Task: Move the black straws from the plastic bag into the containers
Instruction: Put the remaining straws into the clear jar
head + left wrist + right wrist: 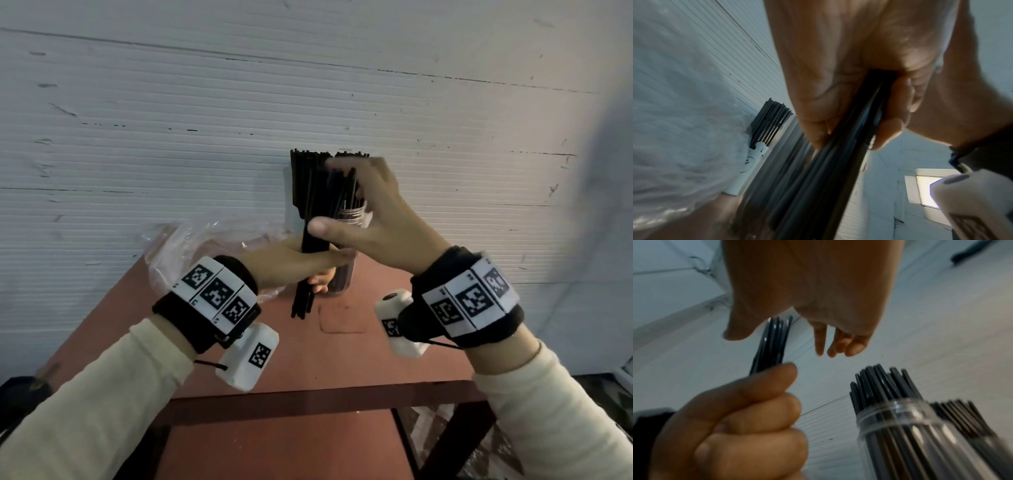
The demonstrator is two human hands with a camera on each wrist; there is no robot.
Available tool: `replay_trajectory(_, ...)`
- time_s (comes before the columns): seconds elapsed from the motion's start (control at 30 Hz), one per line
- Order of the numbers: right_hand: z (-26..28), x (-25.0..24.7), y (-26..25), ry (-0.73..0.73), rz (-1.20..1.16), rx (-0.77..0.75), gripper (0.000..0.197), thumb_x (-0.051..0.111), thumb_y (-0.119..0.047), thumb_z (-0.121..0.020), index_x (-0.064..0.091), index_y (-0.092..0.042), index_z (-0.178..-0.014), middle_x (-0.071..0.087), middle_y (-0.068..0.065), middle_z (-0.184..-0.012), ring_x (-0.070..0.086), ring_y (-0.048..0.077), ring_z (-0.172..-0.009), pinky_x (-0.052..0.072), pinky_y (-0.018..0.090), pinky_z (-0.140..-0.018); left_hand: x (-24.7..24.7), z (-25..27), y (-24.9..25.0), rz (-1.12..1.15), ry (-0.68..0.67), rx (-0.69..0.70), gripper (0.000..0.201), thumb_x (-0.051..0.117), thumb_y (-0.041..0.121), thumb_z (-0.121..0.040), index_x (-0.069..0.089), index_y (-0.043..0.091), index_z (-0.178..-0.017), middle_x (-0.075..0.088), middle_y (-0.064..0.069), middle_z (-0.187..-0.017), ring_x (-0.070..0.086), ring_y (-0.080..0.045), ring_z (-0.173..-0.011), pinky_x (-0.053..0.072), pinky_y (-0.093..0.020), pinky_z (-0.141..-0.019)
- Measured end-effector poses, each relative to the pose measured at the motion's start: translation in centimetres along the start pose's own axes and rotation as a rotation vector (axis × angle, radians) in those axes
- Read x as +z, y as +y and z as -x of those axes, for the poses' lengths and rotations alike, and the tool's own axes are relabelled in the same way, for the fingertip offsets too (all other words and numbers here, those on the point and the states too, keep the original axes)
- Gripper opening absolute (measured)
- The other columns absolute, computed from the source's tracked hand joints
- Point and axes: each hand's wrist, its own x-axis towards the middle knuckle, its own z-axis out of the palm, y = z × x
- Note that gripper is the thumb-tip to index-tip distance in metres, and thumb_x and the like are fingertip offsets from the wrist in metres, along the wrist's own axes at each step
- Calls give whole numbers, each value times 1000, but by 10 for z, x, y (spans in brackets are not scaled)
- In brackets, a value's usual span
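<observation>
My left hand (315, 263) grips a bundle of black straws (305, 291) upright above the red-brown table (342, 356); the left wrist view shows its fingers (890, 126) curled round the bundle (818, 186). Over the bundle's upper part hovers my right hand (329, 198), thumb on one side and fingers on the other. In the right wrist view its fingers (838, 345) are spread apart from the straws (774, 340). A clear jar (900, 426) full of straws stands just behind. A second container (756, 154), white, also holds straws. The plastic bag (205, 240) lies crumpled at the left.
A white ribbed wall (308, 85) rises directly behind the containers. The table's front edge (308, 390) is close to me, with a lower shelf beneath it. The floor shows at the far right.
</observation>
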Motion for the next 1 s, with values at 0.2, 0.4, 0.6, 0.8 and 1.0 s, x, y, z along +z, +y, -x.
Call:
replay_trajectory(0.2,-6,14,10,-234,-138,-55,12,71,-26,-86,70,-14,-86,65,-5,-73,63,8,-72,51,26,-70,11,-9,0,-13,29,67,25,58,15,-87,51,9,-64,52,-6,-55,49,-23,-57,45,-38,-66)
replay_trajectory(0.4,-34,-28,13,18,-207,-78,20,63,-15,-93,64,-10,-73,56,-18,-54,55,-1,-52,38,8,-53,2,-27,-16,1,475,120,80,81,65,-52,47,33,-116,62,0,-112,62,-15,-105,52,-38,-89)
replay_trajectory(0.6,-65,-74,9,238,-240,-13,24,62,-16,-91,62,-13,-68,63,11,-68,46,12,-48,33,16,-42,-22,-58,-22,-29,691,235,122,82,61,-42,9,34,-136,25,-1,-142,29,-14,-136,32,-36,-113)
replay_trajectory(0.8,-82,-80,18,226,-203,56,24,62,-21,-91,63,-9,-70,61,33,-79,43,28,-54,31,23,-40,-46,-85,-29,111,439,135,149,86,71,-30,-3,45,-147,39,-7,-147,42,-18,-135,34,-46,-113)
replay_trajectory(1.0,-90,-79,25,199,-158,70,27,62,-23,-91,64,-1,-74,60,31,-75,42,24,-51,32,23,-41,-56,-100,-31,129,376,112,138,82,77,-29,29,26,-146,55,6,-129,54,-9,-121,38,-35,-110)
